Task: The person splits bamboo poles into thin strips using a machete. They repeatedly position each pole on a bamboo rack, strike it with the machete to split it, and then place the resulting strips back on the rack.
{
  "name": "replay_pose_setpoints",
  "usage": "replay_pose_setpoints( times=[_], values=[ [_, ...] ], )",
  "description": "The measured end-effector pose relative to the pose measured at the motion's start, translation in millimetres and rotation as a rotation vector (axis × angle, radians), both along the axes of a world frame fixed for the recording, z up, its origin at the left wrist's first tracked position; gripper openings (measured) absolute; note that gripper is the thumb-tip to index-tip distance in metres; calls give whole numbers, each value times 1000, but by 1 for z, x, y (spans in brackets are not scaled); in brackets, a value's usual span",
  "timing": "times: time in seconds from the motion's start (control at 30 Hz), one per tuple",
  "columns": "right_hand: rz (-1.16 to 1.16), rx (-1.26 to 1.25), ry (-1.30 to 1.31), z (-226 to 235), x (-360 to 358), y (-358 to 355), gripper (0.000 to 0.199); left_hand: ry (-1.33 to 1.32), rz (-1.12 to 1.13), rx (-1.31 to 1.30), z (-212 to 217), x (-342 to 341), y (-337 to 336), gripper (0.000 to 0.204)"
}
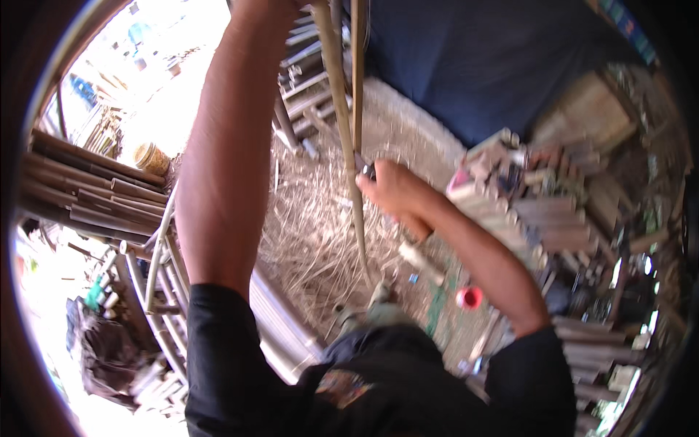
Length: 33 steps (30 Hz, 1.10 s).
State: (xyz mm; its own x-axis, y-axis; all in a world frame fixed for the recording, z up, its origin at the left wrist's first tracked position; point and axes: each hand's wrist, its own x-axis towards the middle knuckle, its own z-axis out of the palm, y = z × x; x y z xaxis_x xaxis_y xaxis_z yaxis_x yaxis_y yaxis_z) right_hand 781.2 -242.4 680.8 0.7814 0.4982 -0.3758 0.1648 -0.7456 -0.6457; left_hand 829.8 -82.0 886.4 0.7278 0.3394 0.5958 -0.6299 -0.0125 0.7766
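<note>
A long, slightly bent bamboo pole (338,102) runs down from the top edge to the ground near my feet. My left arm is raised, and my left hand (271,4) is at the top edge beside the pole, its fingers cut off by the frame. My right hand (397,186) is closed around a knife (417,227) whose wooden handle end shows below the fist. Its dark blade part reaches the pole's right side, blurred by motion. A second, straighter strip (357,73) stands just right of the pole.
Shavings (313,240) cover the ground. Stacked bamboo pieces (546,211) lie at right, bamboo poles (95,189) at left. A bamboo frame (164,291) stands by my left arm. A red round object (469,297) sits below my right forearm. A dark sheet (488,58) hangs behind.
</note>
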Motion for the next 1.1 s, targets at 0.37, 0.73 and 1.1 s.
replay_pose_setpoints(
  times=[0.37, 0.73, 1.1],
  values=[
    [-100, -88, -92, 8, 9, -17, 32, 247, 120, 337, -173, 1, -27, 25],
    [-24, -237, -269, 27, 3, -28, 35, 232, 140, 21, -172, 10, -60, 18],
    [-229, -68, -199, -212, -45, -64, 45, 287, -48, 176, -161, -29, -69, 30]
  ],
)
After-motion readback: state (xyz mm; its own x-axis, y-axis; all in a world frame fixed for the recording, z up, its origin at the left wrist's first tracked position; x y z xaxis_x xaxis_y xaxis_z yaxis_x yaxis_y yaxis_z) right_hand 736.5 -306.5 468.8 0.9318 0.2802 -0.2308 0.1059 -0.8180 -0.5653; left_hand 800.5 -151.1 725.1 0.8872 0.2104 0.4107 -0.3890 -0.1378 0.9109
